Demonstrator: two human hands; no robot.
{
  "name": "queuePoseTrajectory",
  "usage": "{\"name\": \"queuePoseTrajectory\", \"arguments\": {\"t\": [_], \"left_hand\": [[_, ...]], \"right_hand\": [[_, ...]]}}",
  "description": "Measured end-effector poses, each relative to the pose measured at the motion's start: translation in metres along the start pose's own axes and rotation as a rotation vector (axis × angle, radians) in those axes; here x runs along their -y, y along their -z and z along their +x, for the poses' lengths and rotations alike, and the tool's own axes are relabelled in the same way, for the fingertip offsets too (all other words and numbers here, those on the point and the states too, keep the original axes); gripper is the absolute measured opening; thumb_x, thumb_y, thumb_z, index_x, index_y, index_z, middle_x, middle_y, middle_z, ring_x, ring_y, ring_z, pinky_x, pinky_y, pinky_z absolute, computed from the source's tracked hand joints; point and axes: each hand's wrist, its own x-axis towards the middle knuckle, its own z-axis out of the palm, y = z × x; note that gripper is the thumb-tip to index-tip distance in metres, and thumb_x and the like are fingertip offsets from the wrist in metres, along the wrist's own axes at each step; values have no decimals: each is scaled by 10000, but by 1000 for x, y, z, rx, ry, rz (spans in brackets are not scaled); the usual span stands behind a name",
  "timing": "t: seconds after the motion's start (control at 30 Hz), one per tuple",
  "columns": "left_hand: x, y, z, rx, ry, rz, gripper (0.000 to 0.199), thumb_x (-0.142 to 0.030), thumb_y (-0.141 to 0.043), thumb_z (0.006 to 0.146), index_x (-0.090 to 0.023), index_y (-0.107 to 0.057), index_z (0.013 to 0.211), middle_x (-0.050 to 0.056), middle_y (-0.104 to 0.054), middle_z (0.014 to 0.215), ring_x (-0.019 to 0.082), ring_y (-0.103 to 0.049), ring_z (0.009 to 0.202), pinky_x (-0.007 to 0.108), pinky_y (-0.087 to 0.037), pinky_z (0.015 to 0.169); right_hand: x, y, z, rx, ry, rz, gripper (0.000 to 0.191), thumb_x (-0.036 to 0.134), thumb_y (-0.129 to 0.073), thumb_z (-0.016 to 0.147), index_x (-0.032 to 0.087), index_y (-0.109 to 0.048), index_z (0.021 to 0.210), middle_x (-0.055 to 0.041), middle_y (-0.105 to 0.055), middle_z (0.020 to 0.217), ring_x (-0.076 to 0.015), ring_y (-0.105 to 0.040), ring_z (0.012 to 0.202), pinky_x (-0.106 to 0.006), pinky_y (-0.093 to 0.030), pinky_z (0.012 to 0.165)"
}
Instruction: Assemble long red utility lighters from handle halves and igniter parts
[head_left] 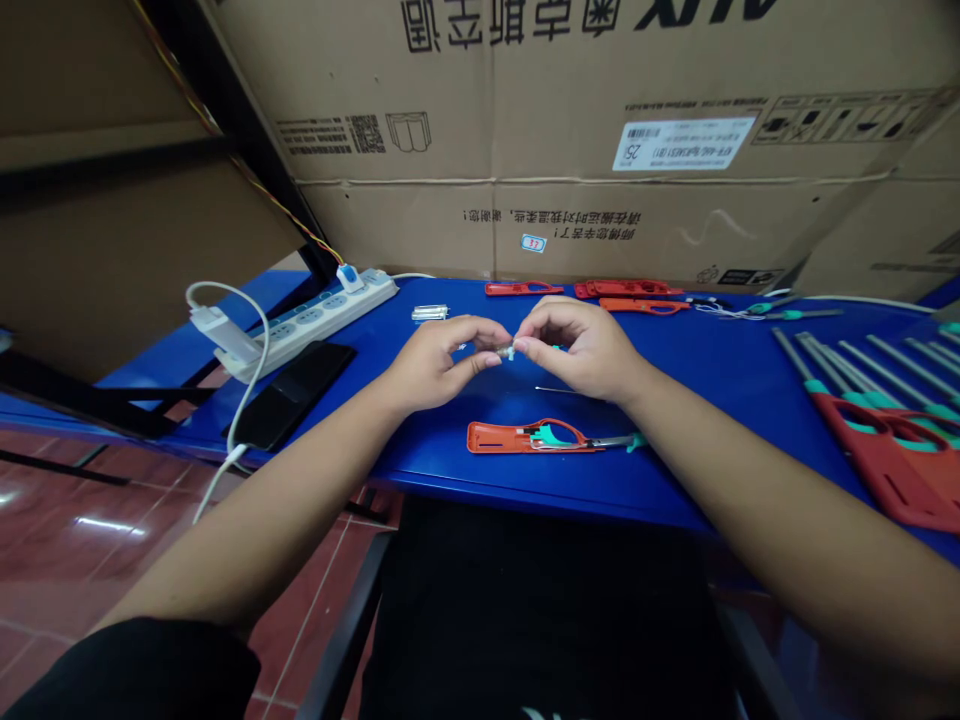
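My left hand (450,358) pinches a small brownish cylindrical lighter part with a pale blue end (505,352) between thumb and fingers. At its other end, the fingertips of my right hand (577,345) are closed on the same piece; its exact kind is too small to tell. Below the hands lies an orange half-shell of a long-nosed lighter (495,438), with a teal trigger (553,434) and a metal tube inside. A thin metal rod (555,389) rests on the blue table (435,470) under my right hand.
Several red and orange lighter shells (630,289) lie along the back, near loose wires (720,309). Lighters with long metal tubes (892,430) are piled at right. Small silvery cylinders (430,313), a black phone (300,390) and a power strip (315,320) are at left. A large cardboard box (420,150) stands behind.
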Motion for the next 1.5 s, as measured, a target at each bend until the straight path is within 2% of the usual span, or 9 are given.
{"name": "queuePoseTrajectory", "arguments": {"t": [0.23,0.47,0.67,0.87,1.27,1.4,1.5], "left_hand": [[-1,1,0,-6,-49,60,193,-306,-629,941,-152,-670,1050,85,-752,983,159,-701,876,270,-543,820],[-2,1,-1,-26,-43,81,185,-305,-623,943,-159,-675,1044,84,-754,980,166,-700,870,277,-539,811],[-5,-1,-1,-22,-70,229,147,-231,-568,953,-162,-668,1035,68,-744,956,182,-675,875,310,-516,814],[-10,-8,-2,-14,-115,341,147,-176,-512,958,-165,-646,1017,63,-719,922,196,-644,871,343,-508,822],[-13,-16,-3,-76,-169,404,163,-119,-467,954,-158,-619,996,74,-703,905,201,-595,841,346,-494,815],[-12,-17,-3,-66,-162,416,160,-113,-467,951,-145,-620,986,82,-698,896,206,-590,836,340,-494,792],[-16,-12,-1,-32,-122,445,169,-126,-468,956,-146,-628,1008,81,-708,917,209,-603,836,346,-500,794]], "right_hand": [[6,1,0,11,42,-45,104,284,-660,872,190,-699,849,-18,-656,795,-135,-595,698,-284,-480,633],[8,8,1,63,168,-285,100,235,-608,884,196,-693,848,-10,-672,748,-139,-593,660,-291,-471,634],[7,14,1,164,257,-441,130,203,-557,890,167,-681,877,-55,-679,804,-174,-600,725,-312,-470,666],[7,16,1,254,257,-423,145,217,-528,911,181,-659,863,-60,-690,844,-177,-610,757,-314,-489,698],[4,12,-3,230,298,-397,145,190,-527,907,185,-668,873,-49,-690,831,-172,-608,751,-311,-494,691],[2,10,-2,242,258,-400,156,193,-529,903,189,-684,893,-59,-705,862,-184,-621,779,-323,-494,709],[6,17,3,244,149,-418,145,225,-567,896,183,-704,875,-62,-715,844,-193,-629,773,-338,-484,712]]}}
